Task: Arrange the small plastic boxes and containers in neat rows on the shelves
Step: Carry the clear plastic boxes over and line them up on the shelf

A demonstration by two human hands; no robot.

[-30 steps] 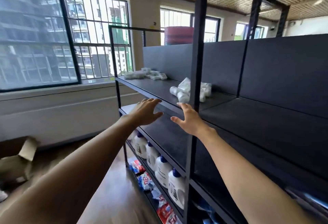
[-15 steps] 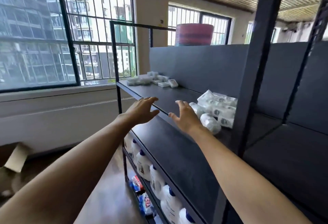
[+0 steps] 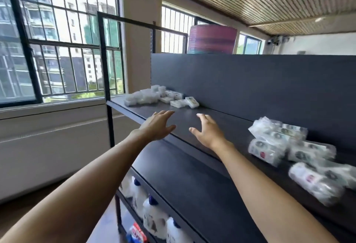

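Both my arms are stretched out over the upper shelf [image 3: 221, 119], my left hand [image 3: 157, 126] and right hand [image 3: 207, 132] side by side with a gap between them, fingers spread and loose, holding nothing. The small plastic boxes [image 3: 185, 101] I mean to line up lie beyond my fingertips, toward the far left end of the shelf against the back panel [image 3: 250, 80], with a heap of clear containers [image 3: 142, 97] just left of them; they are scattered, not in a row. I judge the step in hand to be the reach, so I should carry both hands on past the bare stretch, come down on either side of the loose boxes, and gather them against the back panel before squaring them up, taking care not to knock the light ones off the front edge. To the right of my right hand sit wrapped packets [image 3: 289, 144], blurred, so I cannot read their labels or count them; the nearest ones are cut off at the frame edge. Below my forearms, white jugs [image 3: 154, 217] on a lower shelf show only in part, and a striped stack [image 3: 212, 39] rises behind the back panel, its base hidden.
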